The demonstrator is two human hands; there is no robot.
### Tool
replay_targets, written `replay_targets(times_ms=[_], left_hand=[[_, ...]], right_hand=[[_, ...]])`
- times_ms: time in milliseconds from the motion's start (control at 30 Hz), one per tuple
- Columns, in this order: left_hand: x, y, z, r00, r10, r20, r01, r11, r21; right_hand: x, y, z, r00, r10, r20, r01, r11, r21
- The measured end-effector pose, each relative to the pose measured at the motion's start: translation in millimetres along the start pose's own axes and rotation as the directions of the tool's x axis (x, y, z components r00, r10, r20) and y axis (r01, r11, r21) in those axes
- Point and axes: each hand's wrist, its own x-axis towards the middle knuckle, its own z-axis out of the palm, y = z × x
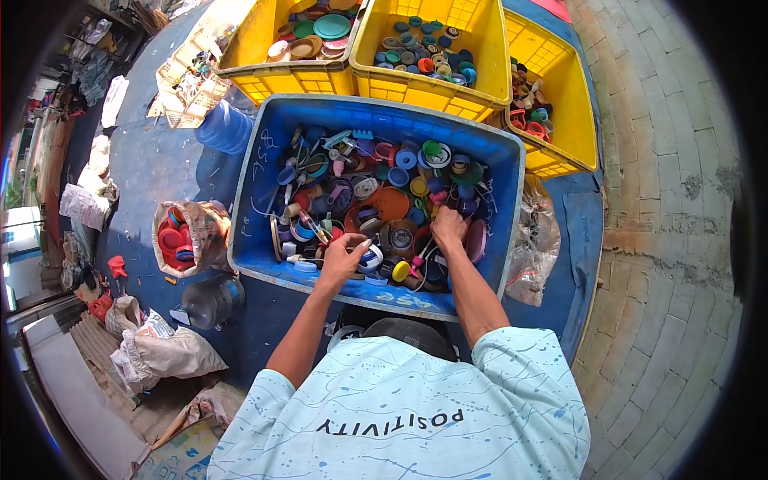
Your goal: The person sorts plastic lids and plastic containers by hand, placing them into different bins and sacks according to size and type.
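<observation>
A large blue crate (276, 244) in front of me holds a mixed heap of plastic lids and caps. Over its near left part, my left hand (342, 258) is open, with curved fingers apart beside a white and blue round cap (370, 258). My right hand (450, 227) reaches down into the heap on the right, its fingers curled and their tips hidden; what they grip does not show. Near it lie a pink lid (477, 240) and a yellow cap (401, 271). An orange lid (392, 203) lies mid-heap.
Behind stand yellow crates: one with flat lids (331, 26), another with small caps (406, 58), a third (572, 100) at the right. On the left are a sack of red lids (210, 232), a large water bottle (213, 302) and a blue jug (225, 128). A plastic bag (534, 248) sits right.
</observation>
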Motion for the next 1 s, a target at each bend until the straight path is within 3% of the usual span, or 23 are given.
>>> replay_targets(times_ms=[167,200,267,300,333,400,500,700,767,867,1000], left_hand=[[20,-12,24,0.989,0.009,0.148,-0.060,0.937,0.343],[23,-10,30,0.983,0.018,0.182,-0.094,0.905,0.416],[28,-3,46,0.968,0.034,0.249,-0.170,0.819,0.549],[35,-15,55,0.955,0.065,0.290,-0.232,0.773,0.591],[39,-18,64,0.940,0.021,0.340,-0.250,0.720,0.648],[37,-11,78,0.912,-0.037,0.407,-0.291,0.640,0.711],[46,-14,94,0.890,-0.093,0.447,-0.320,0.572,0.756],[53,-38,111,0.878,-0.090,0.470,-0.368,0.501,0.783],[46,-38,113,0.891,-0.056,0.451,-0.374,0.474,0.797],[66,-87,116,0.881,0.082,0.466,-0.441,0.502,0.744],[55,-44,108,0.902,-0.004,0.432,-0.348,0.586,0.732]], right_hand=[[-22,-8,-51,0.992,0.115,-0.046,-0.096,0.948,0.303],[-21,0,-48,0.991,0.135,0.002,-0.120,0.867,0.483],[-19,17,-39,0.986,0.139,0.095,-0.160,0.606,0.779],[-37,8,-72,0.957,0.094,0.273,-0.289,0.331,0.898],[-48,7,-86,0.935,0.071,0.347,-0.354,0.157,0.922],[-67,12,-101,0.936,-0.020,0.353,-0.353,-0.086,0.932],[-90,21,-111,0.957,-0.091,0.274,-0.289,-0.272,0.918],[-117,38,-111,0.970,-0.093,0.225,-0.243,-0.353,0.903],[-120,42,-109,0.970,-0.103,0.220,-0.243,-0.360,0.901],[-123,45,-106,0.973,-0.097,0.209,-0.230,-0.354,0.906],[-127,44,-109,0.975,-0.059,0.212,-0.219,-0.348,0.911]])
